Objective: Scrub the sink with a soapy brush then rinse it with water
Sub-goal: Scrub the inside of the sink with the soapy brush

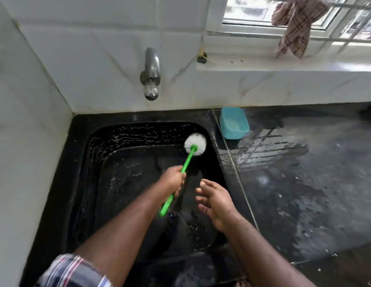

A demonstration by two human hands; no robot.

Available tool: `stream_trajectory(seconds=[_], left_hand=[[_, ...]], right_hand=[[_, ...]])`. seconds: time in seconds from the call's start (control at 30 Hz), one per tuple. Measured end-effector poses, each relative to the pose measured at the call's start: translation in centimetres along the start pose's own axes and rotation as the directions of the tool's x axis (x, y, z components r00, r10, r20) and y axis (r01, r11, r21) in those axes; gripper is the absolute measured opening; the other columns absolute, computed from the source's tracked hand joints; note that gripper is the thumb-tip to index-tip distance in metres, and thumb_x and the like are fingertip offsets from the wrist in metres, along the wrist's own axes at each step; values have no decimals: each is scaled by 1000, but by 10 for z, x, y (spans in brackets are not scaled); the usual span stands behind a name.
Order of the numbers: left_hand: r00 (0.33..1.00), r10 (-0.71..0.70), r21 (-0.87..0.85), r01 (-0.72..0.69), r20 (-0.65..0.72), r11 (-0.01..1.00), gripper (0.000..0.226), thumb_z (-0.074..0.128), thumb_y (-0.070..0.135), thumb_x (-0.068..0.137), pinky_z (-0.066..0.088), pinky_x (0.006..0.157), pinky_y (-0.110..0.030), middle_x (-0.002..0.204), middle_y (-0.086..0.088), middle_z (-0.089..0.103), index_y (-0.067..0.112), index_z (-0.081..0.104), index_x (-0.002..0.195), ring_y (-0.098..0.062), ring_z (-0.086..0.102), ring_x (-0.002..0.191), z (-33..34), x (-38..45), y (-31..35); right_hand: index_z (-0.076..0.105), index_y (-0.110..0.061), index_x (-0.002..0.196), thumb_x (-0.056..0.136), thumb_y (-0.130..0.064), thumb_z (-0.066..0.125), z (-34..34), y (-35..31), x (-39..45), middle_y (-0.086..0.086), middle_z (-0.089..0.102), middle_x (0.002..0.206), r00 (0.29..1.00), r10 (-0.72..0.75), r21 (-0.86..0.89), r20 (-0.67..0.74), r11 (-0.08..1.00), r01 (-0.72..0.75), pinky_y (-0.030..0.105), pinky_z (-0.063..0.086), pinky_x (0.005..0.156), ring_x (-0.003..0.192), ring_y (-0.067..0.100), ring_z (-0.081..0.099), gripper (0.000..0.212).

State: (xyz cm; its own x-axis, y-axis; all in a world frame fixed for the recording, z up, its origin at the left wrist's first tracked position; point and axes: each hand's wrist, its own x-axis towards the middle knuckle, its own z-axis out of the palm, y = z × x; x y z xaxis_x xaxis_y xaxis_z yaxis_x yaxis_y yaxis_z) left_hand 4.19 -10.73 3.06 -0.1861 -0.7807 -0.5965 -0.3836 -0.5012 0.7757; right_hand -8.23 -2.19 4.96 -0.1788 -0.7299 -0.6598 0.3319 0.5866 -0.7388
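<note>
Our left hand [173, 180] was closed round the green handle of the brush [195, 144], whose white head pressed the far right corner of the black sink [93, 154]. Our right hand [216, 200] hung open and empty above the basin. Suds streaked the back wall, and the tap [151, 76] ran dry. We judged that short, firm strokes into each corner would serve best before rinsing.

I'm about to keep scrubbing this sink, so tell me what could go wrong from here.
1. Only the left hand grips the brush, mid-handle; with suds about, it could slip.
2. The bristle head works the far right corner of the sink, so it may flick foam onto the already wet counter and into the blue tub.
</note>
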Motion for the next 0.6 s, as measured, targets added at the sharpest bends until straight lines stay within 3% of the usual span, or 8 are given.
stream_trajectory(seconds=[0.13,0.23,0.27,0.33,0.4,0.5,0.6], left_hand=[[996,87,122,-83,-32,989,16,45,19,101,30,36,-17,59,-2,42,19,56,90,-15,39,41,17,28,12],[982,109,261,-147,154,954,23,49,17,101,27,37,-19,50,8,41,24,62,120,-7,36,38,15,-11,-15],[968,123,261,-179,217,949,29,50,16,101,26,36,-20,46,9,40,28,60,126,-4,34,36,14,-34,-30],[943,93,75,-123,320,990,33,48,11,102,21,34,-19,45,10,35,31,58,126,-4,28,33,13,-81,-54],[960,66,-51,-54,271,997,33,45,8,103,17,31,-14,48,5,32,31,58,124,-5,25,31,16,-91,-55],[994,71,-67,-66,80,996,24,43,8,103,18,31,-10,44,5,32,21,57,118,-4,25,26,28,-34,-14],[996,86,-14,-86,38,996,19,42,15,103,26,38,-12,54,3,33,23,56,113,-6,29,31,24,23,17]], right_hand=[[58,-19,120,95,-17,59,-28,4,-2,3,66,83,999,31,54,-31,998,-29,27,44,59,62,14,57,25],[59,-14,120,94,-10,58,-38,6,-3,3,65,75,999,33,96,-34,995,-29,25,41,54,56,13,55,26],[59,-13,120,94,-8,58,-40,6,-4,3,65,74,999,30,100,-28,995,-27,24,41,52,55,13,55,26],[61,-13,119,93,-7,58,-43,5,-6,4,65,74,1000,19,101,-10,995,-18,25,40,51,55,13,55,26],[61,-12,118,93,-7,58,-44,3,-6,5,65,74,1000,18,107,-4,994,-18,25,39,51,55,13,55,26],[61,-12,120,93,-7,58,-44,-1,-4,5,64,74,1000,29,124,-6,992,-28,26,39,53,55,14,55,27],[61,-13,120,93,-8,59,-44,-6,-2,6,64,76,1000,24,128,-1,992,-23,26,40,53,57,14,56,27]])
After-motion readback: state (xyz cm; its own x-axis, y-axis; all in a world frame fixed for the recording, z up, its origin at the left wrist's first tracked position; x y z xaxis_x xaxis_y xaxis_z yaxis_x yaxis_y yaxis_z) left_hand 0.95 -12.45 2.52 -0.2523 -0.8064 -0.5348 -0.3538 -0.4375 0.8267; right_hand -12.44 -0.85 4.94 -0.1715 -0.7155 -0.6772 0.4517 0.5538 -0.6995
